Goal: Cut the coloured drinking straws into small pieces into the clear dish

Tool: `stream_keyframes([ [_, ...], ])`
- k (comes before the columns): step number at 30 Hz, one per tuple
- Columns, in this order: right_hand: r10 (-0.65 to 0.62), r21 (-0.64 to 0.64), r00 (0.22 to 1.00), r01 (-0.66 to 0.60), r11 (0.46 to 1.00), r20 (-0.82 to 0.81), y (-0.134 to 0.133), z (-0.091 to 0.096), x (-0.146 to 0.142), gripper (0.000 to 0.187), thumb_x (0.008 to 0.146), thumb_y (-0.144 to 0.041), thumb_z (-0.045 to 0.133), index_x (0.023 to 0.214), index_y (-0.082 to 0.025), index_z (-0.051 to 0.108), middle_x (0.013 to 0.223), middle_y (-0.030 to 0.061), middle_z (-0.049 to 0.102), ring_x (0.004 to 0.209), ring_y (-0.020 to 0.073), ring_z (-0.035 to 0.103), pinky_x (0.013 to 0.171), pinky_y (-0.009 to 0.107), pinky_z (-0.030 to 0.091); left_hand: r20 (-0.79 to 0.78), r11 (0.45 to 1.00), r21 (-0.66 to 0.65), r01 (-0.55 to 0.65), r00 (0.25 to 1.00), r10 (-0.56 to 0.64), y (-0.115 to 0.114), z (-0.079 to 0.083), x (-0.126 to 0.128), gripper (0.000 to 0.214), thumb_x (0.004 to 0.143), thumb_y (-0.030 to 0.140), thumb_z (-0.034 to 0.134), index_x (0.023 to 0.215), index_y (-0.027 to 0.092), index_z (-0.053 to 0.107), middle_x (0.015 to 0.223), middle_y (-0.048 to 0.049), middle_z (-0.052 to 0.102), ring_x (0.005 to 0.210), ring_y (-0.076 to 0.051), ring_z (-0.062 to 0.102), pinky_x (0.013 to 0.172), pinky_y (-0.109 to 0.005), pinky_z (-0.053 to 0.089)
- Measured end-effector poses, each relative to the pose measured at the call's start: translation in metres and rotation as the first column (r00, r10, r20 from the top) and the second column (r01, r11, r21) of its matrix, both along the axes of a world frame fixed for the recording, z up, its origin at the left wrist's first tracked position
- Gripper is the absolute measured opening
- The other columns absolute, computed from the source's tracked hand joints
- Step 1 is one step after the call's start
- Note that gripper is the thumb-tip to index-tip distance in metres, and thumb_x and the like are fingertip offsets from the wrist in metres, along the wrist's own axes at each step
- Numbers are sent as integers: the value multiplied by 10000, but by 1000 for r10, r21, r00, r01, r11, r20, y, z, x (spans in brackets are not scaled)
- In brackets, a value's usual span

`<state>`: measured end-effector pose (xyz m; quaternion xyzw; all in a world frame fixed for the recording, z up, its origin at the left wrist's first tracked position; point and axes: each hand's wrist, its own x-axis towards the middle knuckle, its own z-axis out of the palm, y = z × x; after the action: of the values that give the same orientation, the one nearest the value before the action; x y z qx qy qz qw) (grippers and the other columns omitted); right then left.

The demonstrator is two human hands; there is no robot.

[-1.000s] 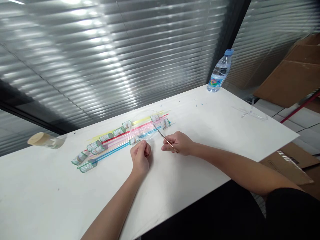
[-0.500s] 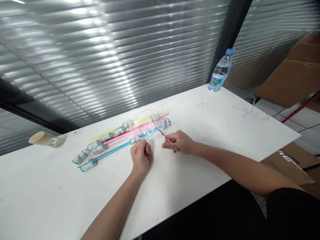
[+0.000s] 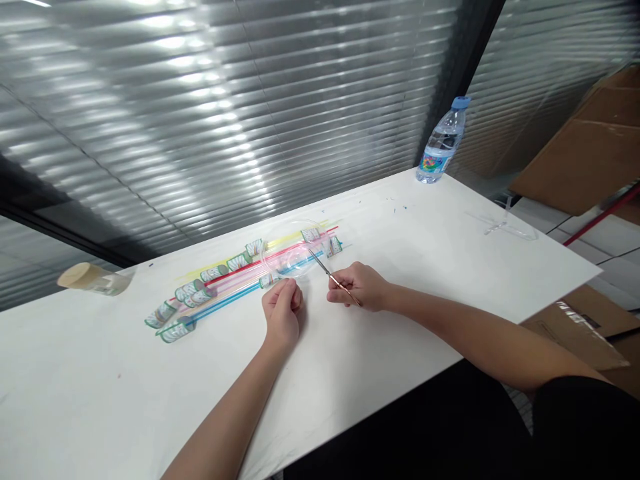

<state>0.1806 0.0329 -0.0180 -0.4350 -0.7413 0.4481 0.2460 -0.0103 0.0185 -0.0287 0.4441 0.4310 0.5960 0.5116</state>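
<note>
White table [image 3: 450, 267] against a wall of closed grey blinds [image 3: 200, 100]; bundle of coloured straws [image 3: 235, 283] lies flat mid-table, long axis running from lower left up to upper right, roughly parallel to the far table edge; small printed paper rolls [image 3: 187, 291] sit along and around the straws, most at the left end; clear round dish [image 3: 295, 257] rests over the right part of the bundle.

Left hand [image 3: 283, 313] is curled into a loose fist, knuckles up, just on the near side of the straws and touching or almost touching the near rim of the dish; can't tell if the fingertips pinch anything; right hand [image 3: 363, 287] is closed on a thin metal tool [image 3: 325, 270], tweezers or small scissors, can't say which; the tool points away up-left, tip over the near right part of the dish, crossing the straws' axis at an angle.

Straws lie ahead of both hands; left hand is the nearer to the bundle itself, right hand sits off the right end and reaches it only through the tool; hands are near each other but apart.

Water bottle [image 3: 443, 143] stands upright at the far right corner; capped jar [image 3: 93, 280] lies on its side far left; clear stand [image 3: 503, 227] near the right edge; cardboard [image 3: 585, 153] beyond the table, right.
</note>
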Motion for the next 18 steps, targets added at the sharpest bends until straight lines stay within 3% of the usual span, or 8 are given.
stream_keyframes([
  [13,-13,-29,999,14,999,30,0,1,-2,437,823,-576,586,644,-179,547,518,-44,549,502,97,483,526,223,328,-13,1000,0,-2,1000,2,0,-1,-1,422,805,318,589,475,187,361,475,59,292,436,-58,236,438,-255,154],
  [18,-10,-36,998,12,999,65,-1,2,-1,414,797,-569,618,658,-187,544,523,-53,520,500,93,444,517,226,300,-14,1000,-4,-1,1000,1,-1,0,-1,424,795,330,588,472,188,353,473,59,286,432,-57,239,430,-249,164],
])
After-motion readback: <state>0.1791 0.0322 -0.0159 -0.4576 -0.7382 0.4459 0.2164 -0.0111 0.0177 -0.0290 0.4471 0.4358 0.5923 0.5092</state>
